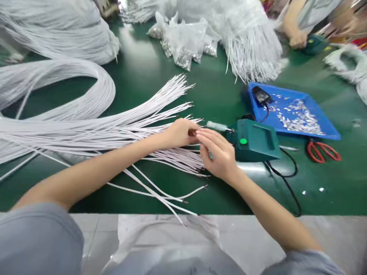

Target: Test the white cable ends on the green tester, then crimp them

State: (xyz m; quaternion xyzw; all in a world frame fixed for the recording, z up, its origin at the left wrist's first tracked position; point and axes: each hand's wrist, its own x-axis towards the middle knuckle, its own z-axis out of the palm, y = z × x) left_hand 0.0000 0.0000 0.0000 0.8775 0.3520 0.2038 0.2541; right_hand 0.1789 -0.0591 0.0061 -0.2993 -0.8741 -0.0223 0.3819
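Note:
My left hand [181,133] is closed in a pinch above the stripped ends of a spread bundle of white wires [114,131]. Against its fingertips lie the fingers of my right hand [218,153], pressed together. Whatever the two hands hold is hidden between the fingers. Just right of my right hand stands a small green machine [255,141] with a green button on top. A tool with a pale translucent handle [216,126] sticks out from its left side, close behind my right fingers.
Right of the machine lie a blue tray [329,128] of small shiny metal pieces, red-handled scissors [323,151] and a black cable [286,183]. Bags of metal parts [183,42] and more wire bundles [252,49] lie behind. A co-worker's hand [298,38] shows at upper right.

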